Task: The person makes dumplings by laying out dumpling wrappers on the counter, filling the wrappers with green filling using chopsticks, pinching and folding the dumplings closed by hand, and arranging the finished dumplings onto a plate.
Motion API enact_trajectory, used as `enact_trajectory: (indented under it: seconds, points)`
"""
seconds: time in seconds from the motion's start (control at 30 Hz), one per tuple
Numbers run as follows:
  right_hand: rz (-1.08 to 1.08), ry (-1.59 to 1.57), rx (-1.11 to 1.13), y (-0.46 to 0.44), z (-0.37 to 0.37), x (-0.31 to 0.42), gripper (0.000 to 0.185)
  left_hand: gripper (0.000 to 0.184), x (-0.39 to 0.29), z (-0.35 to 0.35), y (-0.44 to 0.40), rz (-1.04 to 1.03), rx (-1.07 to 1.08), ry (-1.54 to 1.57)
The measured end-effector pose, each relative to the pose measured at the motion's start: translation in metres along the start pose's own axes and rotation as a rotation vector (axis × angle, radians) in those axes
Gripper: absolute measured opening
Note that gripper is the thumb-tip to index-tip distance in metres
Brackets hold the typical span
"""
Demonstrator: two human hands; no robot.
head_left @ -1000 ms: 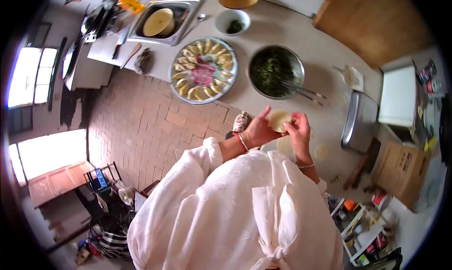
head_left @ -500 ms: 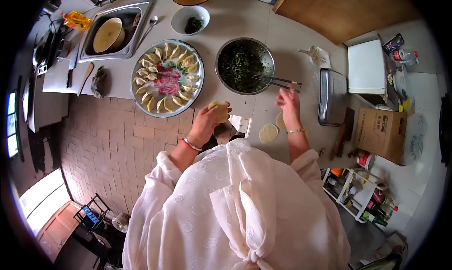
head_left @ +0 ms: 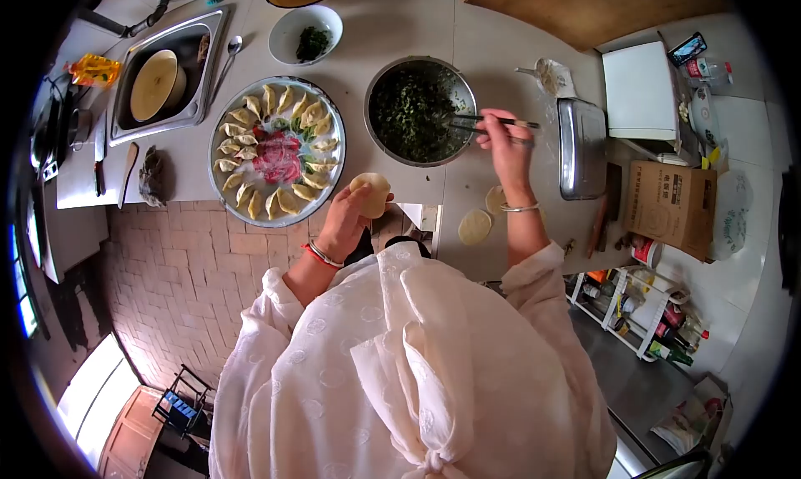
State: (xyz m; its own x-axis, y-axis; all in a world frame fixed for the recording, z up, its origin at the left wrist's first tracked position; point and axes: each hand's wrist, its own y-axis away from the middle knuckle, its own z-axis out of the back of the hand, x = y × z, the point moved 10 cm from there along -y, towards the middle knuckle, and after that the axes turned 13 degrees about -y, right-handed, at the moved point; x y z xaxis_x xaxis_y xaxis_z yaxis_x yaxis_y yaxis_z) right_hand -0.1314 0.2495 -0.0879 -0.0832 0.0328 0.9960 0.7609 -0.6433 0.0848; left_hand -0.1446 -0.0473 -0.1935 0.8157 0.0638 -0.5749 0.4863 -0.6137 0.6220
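My left hand (head_left: 342,220) holds a round dough wrapper (head_left: 370,195) near the counter's front edge, just right of the round tray (head_left: 219,127). Several folded dumplings (head_left: 288,200) ring the tray around its red centre. My right hand (head_left: 506,141) is closed on the chopsticks (head_left: 510,123), whose tips reach into a steel bowl (head_left: 375,137) of chopped green filling (head_left: 415,112). Two more flat wrappers (head_left: 475,227) lie on the counter by my right wrist.
A white bowl with greens (head_left: 284,38), a spoon (head_left: 227,65) and a sink (head_left: 213,37) holding a yellow bowl (head_left: 157,85) are at the upper left. A metal box (head_left: 581,149) and a cardboard box (head_left: 670,205) stand right. A bottle rack (head_left: 627,312) is below.
My right hand has come to the chopsticks and closed on them. My left hand, first with my right at the wrapper, has moved away to the left with it. The view has shifted.
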Motion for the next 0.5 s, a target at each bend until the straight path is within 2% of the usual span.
enact_trajectory:
  seconds: [0.1, 0.23, 0.5]
  points:
    - [0.038, -0.192, -0.066, -0.008, 0.015, -0.012, 0.019, 0.034, -0.008, -0.003, -0.003, 0.009, 0.046, -0.009]
    - [-0.078, -0.338, -0.168, -0.009, 0.012, -0.063, 0.019, 0.037, -0.013, -0.014, -0.011, -0.005, 0.08, -0.006]
    - [-0.199, -0.591, -0.364, 0.003, 0.007, -0.093, 0.015, 0.037, -0.015, -0.016, -0.019, 0.008, 0.038, -0.064]
